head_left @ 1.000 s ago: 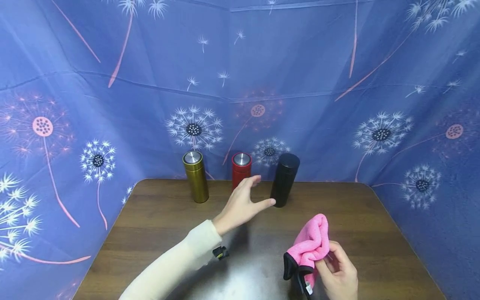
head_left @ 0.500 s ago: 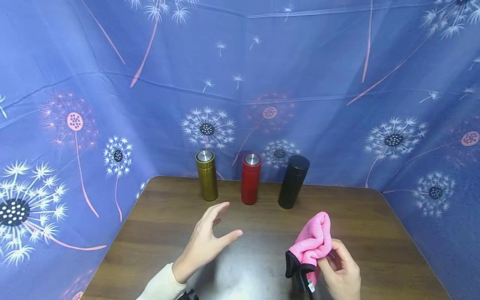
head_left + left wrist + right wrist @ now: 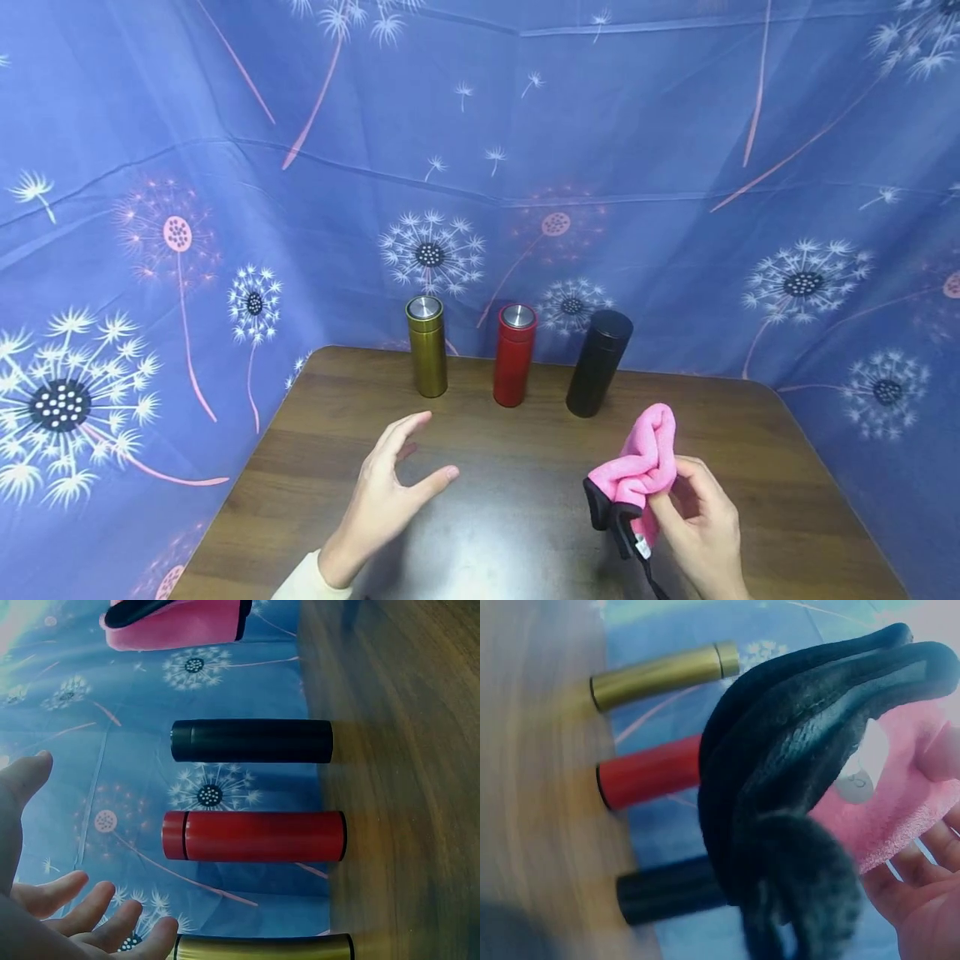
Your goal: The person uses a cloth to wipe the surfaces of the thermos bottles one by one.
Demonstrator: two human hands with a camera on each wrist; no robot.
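My right hand pinches a folded pink fleece item with black trim above the right part of the table. A small white tag and a thick black edge show up close in the right wrist view. My left hand is over the left middle of the table, thumb and fingers spread apart and holding nothing. Beyond it three flasks stand in a row: a gold flask, a red flask and a black flask. The gold and red ones have silver-topped lids.
The brown wooden table has rounded back corners. A blue cloth with dandelion prints hangs behind the table and along both sides. The flasks stand near the table's back edge, with gaps between them.
My left hand has drawn back from between the red and black flasks toward the front left. The red flask is fully visible again. My right hand keeps hold of the pink fleece item.
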